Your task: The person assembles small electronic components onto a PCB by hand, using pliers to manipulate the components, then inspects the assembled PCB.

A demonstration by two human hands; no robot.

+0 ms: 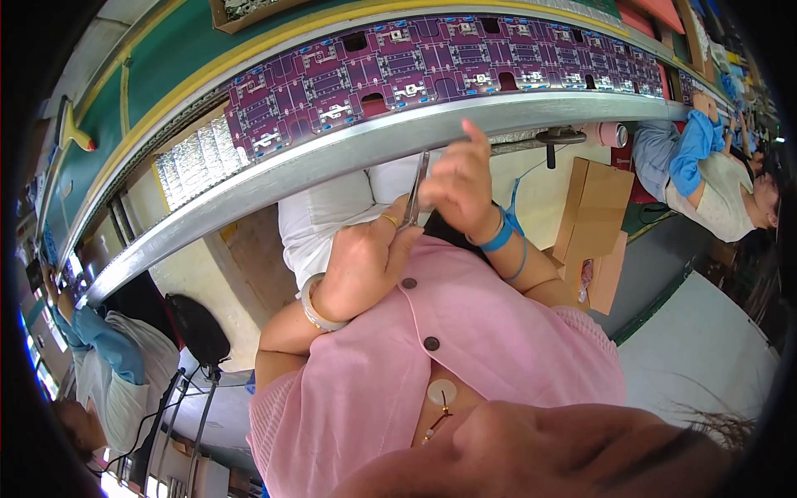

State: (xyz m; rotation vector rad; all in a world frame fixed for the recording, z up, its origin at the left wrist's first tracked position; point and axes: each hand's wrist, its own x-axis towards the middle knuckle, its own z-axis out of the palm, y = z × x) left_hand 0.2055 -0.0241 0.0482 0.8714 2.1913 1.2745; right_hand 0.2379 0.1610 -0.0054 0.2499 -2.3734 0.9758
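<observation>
My left hand (pixel 365 257), with a ring and a pale bangle, is closed around metal tweezers (pixel 414 192) over my lap. The tweezers point up toward the metal rail. Beside their tips my right hand (pixel 459 184) is raised, its index finger stretched out and the other fingers loosely bent, slightly blurred. I see nothing held in it. A blue wrist strap (pixel 499 238) circles that wrist. Beyond both hands a long row of purple circuit boards (pixel 307 85) with cutouts and small mounted parts lies along the line, touched by neither hand.
A silver metal rail (pixel 332 158) runs between me and the boards. Bubbled silver foil (pixel 198 162) lies at the left. An open cardboard box (pixel 594 207) stands at my right. Co-workers sit at the far left and far right. A box (pixel 249 12) sits on the green bench behind the boards.
</observation>
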